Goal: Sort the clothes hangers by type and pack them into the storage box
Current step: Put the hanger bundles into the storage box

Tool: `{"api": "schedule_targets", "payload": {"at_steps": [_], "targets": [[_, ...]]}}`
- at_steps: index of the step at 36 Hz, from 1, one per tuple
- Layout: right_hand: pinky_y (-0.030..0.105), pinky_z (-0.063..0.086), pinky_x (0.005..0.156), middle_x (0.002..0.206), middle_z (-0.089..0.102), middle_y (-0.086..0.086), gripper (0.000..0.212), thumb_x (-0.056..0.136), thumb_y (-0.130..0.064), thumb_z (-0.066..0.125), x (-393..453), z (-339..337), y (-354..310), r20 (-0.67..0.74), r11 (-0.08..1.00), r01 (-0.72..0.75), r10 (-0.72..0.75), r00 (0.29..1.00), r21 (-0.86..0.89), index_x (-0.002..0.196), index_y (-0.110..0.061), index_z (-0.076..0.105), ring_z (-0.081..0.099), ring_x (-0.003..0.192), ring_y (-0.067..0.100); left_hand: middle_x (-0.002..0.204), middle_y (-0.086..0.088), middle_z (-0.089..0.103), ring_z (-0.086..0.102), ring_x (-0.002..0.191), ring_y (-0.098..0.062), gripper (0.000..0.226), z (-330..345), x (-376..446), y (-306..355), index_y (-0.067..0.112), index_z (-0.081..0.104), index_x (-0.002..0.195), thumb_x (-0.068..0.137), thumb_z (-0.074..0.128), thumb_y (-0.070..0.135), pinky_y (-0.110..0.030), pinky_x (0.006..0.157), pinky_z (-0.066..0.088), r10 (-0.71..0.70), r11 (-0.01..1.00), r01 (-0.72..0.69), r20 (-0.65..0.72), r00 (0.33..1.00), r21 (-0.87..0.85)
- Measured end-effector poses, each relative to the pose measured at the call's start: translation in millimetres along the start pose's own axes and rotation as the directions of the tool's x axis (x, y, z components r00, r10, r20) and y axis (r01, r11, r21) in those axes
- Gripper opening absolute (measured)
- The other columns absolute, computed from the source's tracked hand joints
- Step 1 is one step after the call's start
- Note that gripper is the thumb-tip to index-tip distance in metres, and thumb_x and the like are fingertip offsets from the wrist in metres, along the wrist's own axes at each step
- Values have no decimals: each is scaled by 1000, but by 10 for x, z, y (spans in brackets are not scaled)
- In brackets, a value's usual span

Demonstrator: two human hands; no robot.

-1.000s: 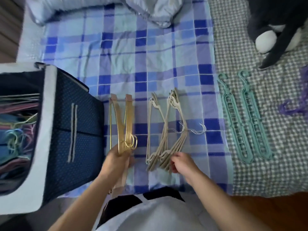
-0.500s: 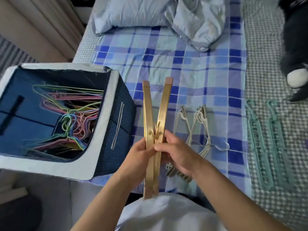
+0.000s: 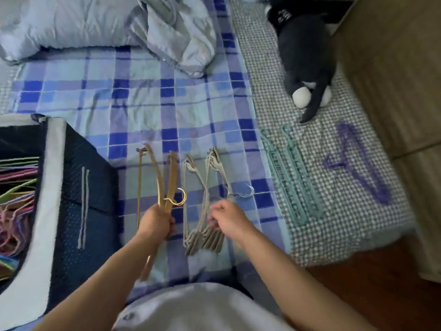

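two wooden hangers point(image 3: 164, 180) are in the left hand point(image 3: 156, 220), fingers wrapped round them just below the gold hooks, far ends splayed apart in a v over the plaid sheet point(image 3: 133, 96). right hand point(image 3: 229, 219) is loosely curled over the near part of the beige hanger stack point(image 3: 205, 204); can't tell if it's pinching any yet, it's blurred. storage box point(image 3: 55, 187) sits to the left w/ its open top partly in view, thin coloured wire hangers point(image 3: 16, 187) already inside. teal multi-slot hangers point(image 3: 291, 177) lie to the right on the checked mat point(image 3: 274, 68), purple hanger point(image 3: 358, 163) further right, well apart from the rest.

risks, as i judge them:
- the wooden pair is held in one hand only and fanned out, so one could twist or slip out on the way over to the box, esp. as the grip is near the hooks and the long arms lever against it.
- gold hooks could snag the wire tangle in the box, or catch the box rim going in.
- beige stack hooks are interlocked near the silver hooks; grabbing a few may drag the whole lot & mess up the pile.
- mixing types: dropping wood on top of the wire ones w/o a separate spot undoes the sort.
- reaching w/ both hands at once splits attention.
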State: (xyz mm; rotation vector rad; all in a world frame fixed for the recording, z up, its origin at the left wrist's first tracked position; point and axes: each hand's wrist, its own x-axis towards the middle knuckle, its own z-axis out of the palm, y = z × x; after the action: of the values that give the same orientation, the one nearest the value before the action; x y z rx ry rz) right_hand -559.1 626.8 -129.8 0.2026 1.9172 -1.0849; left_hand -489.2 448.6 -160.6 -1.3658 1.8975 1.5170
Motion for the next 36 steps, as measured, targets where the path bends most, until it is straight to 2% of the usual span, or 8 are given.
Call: {"api": "schedule_targets", "payload": {"at_steps": [5,11,17,24,26,30,34,36], "targets": [[48,58,87,79,68,1,18,89,-13,49,179,-567,711,-174,990,-141,138,975,-5,81,-23,61,64,71,17,116,-28,67,65,108,-42,25,392,868,-309,-7,64,117,101,52,8,-35,78,46,3,928,5,-21,1000,372],[48,58,79,72,65,7,21,80,-14,50,221,-1093,1167,-234,977,-211,203,951,-10,63,-15,63,61,70,22,100,-18,68,65,92,-36,33,762,1286,-681,7,60,102,80,70,29,-42,83,53,-105,819,48,68,992,572],[32,45,62,74,60,14,22,89,0,44,303,-1455,1170,-211,963,-270,264,941,-1,82,-3,65,56,65,21,122,-28,63,62,113,-43,38,920,604,-79,-7,54,129,97,55,14,-40,87,49,-91,826,39,64,994,563],[41,58,81,95,73,19,23,94,-3,47,483,-1750,960,-293,976,-215,219,931,46,99,1,69,68,81,27,99,-9,66,61,73,-20,34,940,279,500,5,64,130,98,52,8,-21,56,44,66,828,-159,188,980,537],[34,57,73,97,72,16,24,96,-4,47,468,-1835,931,-313,978,-199,208,927,62,108,-2,68,67,82,24,106,-7,67,59,67,-10,34,989,250,541,12,64,132,100,52,12,-19,54,42,108,826,-211,220,969,522],[42,61,77,99,69,8,21,98,-9,47,421,-1976,1027,-350,978,-210,194,916,-8,107,-9,66,69,84,25,111,-7,70,63,75,-12,31,1117,260,499,15,64,131,101,54,16,-25,61,46,108,853,-242,297,949,462],[43,59,80,115,67,10,30,97,-6,44,145,-2096,1138,-438,954,-292,232,869,-74,118,-1,65,68,94,29,99,-11,74,66,85,-29,17,1366,397,431,16,74,106,97,61,10,-55,93,56,81,909,-226,383,920,351],[44,57,85,121,66,15,31,98,-8,44,-6,-2191,1201,-459,937,-329,243,855,-118,119,0,65,66,101,31,98,-14,73,65,85,-30,15,1584,361,454,12,71,100,98,57,6,-50,88,57,57,913,-227,447,893,339]]}}
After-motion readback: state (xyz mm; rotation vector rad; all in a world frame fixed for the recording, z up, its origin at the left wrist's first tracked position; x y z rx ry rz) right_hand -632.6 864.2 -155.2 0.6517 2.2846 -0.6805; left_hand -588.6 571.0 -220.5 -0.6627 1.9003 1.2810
